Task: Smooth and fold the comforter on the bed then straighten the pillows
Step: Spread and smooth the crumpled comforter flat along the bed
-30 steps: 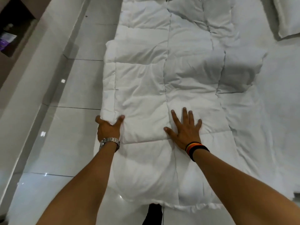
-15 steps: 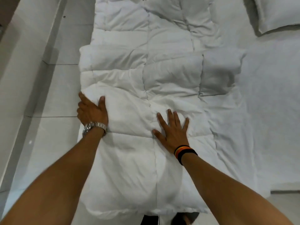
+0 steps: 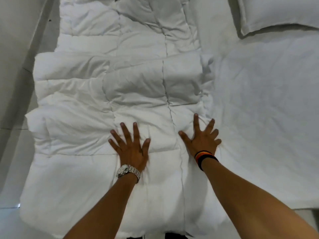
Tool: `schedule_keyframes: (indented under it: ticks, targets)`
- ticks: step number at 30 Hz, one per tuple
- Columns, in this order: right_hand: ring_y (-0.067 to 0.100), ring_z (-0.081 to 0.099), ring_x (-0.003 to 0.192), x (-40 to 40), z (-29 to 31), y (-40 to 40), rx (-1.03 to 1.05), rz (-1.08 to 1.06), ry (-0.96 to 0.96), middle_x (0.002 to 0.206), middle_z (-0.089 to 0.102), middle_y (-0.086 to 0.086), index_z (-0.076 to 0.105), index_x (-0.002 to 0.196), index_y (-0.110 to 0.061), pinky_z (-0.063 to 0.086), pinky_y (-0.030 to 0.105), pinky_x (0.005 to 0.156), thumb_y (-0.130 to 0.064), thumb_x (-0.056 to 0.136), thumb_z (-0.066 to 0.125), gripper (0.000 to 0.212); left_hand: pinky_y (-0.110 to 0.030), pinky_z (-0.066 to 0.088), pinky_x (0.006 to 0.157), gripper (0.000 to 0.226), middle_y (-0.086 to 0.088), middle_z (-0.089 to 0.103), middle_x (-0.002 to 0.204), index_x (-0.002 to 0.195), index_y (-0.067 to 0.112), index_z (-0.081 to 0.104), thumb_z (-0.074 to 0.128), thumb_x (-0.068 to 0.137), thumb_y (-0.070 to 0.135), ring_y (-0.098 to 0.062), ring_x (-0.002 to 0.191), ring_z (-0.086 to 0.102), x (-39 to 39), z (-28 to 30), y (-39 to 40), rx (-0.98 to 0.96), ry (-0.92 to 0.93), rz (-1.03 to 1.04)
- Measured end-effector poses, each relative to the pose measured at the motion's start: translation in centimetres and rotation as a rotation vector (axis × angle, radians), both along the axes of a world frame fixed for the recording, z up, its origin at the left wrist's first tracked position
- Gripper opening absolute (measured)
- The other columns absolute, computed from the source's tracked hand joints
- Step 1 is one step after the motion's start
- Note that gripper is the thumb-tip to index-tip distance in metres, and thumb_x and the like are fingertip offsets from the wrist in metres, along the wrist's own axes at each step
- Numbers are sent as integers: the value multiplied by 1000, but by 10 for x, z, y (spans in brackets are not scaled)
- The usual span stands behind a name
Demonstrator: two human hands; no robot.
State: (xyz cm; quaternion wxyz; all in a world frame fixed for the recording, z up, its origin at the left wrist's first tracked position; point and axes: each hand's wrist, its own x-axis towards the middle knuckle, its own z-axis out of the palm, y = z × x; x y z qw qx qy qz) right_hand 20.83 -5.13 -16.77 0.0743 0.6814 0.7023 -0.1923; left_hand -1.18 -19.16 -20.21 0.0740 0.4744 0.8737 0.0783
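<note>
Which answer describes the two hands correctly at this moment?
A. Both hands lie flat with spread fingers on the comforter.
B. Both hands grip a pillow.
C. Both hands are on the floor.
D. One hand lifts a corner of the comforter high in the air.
A: the left hand and the right hand both press palm-down, fingers spread, on the white comforter; the pillow lies untouched at the upper right.

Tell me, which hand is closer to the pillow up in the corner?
The right hand. It lies flat near the comforter's right edge, on the pillow's side. The left hand presses the comforter's middle, farther away. Neither touches the pillow.
</note>
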Motion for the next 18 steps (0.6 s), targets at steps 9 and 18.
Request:
schedule_keyframes:
  ticks: [9,18]
  targets:
    - [44,66,83,77,22,12,176,133,239,139,48,16,21,156,-59,57,47,74,-63,102,37,56,-64,-8,122,70,1,-11,174,165,40,4,13,102,67,-36,158,-16,38,31,45,-110,-68,-230]
    - [47,10,155,8,35,-44,236,67,3,171,4,24,8,166,-34,7,72,117,-74,97,35,84,-58,-2,125,70,-8,-4,174,166,31,10,20,105,62,-31,160,-4,-2,46,1,-149,-16,-436]
